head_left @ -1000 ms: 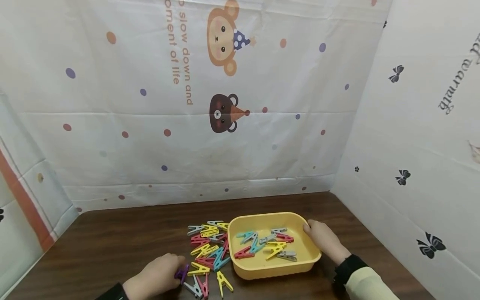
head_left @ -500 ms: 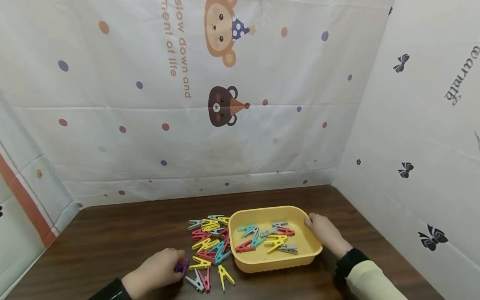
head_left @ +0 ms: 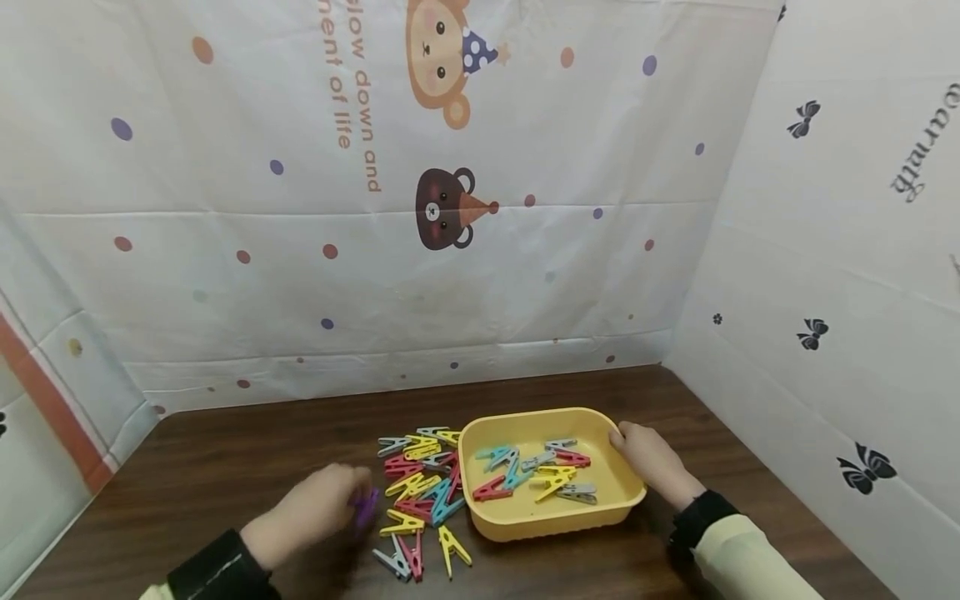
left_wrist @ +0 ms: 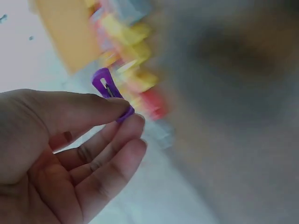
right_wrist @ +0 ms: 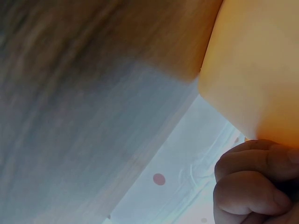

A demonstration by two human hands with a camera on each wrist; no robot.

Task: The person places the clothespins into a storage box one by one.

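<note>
My left hand pinches a purple clothespin between thumb and fingertips, just left of a loose pile of clothespins. In the left wrist view the thumb covers one end of the purple clothespin, and the pile behind it is blurred. My right hand grips the right rim of a yellow plastic basin. Its curled fingers show against the basin's side in the right wrist view. Inside the basin lie several red, blue, yellow and grey clothespins, such as a yellow clothespin.
Between my left hand and the basin, several clothespins are spread on the dark wooden table; a yellow clothespin lies nearest the front. A white printed cloth hangs behind the table and along its sides.
The left hand, holding the purple clothespin, has lifted and moved slightly away from the table's front. The right hand stays on the basin rim. The head view has tilted slightly.
</note>
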